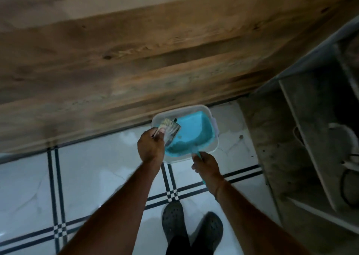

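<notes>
Brush [171,131] — left hand [150,147], over tub [182,111]

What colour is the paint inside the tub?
Turquoise blue. The paint coats the inside of the whitish tub, seen best in the head view.

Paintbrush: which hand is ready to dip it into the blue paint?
Left. The left hand holds the paintbrush, its bristles at the tub rim beside the paint. The right hand is busy holding a turquoise handle.
</notes>
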`<state>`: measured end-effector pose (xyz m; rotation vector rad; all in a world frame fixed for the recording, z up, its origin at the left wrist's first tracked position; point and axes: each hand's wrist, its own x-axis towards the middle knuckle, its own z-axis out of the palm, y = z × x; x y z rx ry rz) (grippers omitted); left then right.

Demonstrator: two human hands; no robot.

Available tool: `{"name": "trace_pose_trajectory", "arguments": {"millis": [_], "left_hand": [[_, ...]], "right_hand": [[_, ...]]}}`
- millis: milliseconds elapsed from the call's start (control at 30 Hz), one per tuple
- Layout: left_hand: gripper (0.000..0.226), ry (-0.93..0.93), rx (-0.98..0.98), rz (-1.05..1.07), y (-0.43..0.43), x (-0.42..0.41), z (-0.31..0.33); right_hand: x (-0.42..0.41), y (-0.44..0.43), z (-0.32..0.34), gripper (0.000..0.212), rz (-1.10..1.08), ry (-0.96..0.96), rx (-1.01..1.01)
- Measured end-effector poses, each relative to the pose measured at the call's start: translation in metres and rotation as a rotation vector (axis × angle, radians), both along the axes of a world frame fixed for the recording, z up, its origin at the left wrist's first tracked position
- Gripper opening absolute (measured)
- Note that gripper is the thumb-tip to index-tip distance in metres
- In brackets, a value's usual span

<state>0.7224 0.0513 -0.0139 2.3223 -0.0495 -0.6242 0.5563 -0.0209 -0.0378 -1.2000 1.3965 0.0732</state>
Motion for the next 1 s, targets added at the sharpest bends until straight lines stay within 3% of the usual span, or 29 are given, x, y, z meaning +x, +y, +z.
{"name": "trace_pose_trajectory", "arguments": {"millis": [267,367,467,600,867,1000], "left_hand": [[0.031,-0.108,-0.13,-0.015,-0.008,0.012,-0.028],[0.031,-0.134,-0.146,-0.016,-0.001,0.007,-0.05],[0.033,-0.129,-0.15,-0.029,0.006,-0.001,-0.066],[0.032,-0.102,-0.178,-0.005,0.009,-0.011,-0.075],[0.028,0.015,-0.194,-0.011,0.008,-0.013,-0.044],[0.036,0.036,-0.103,-0.197,0.005,-0.012,-0.006]], "right_hand": [[0.031,-0.011,-0.054,0.013,-0.069,-0.102,-0.023],[0.029,-0.011,-0.084,0.018,0.037,0.03,-0.159],[0.03,-0.01,-0.096,0.035,0.134,0.2,-0.305],[0.034,-0.012,-0.101,0.046,0.296,0.337,-0.389],[0.013,-0.014,-0.07,0.051,0.204,0.174,-0.399],[-0.009,-0.019,-0.009,0.04,0.006,-0.145,-0.227]]}}
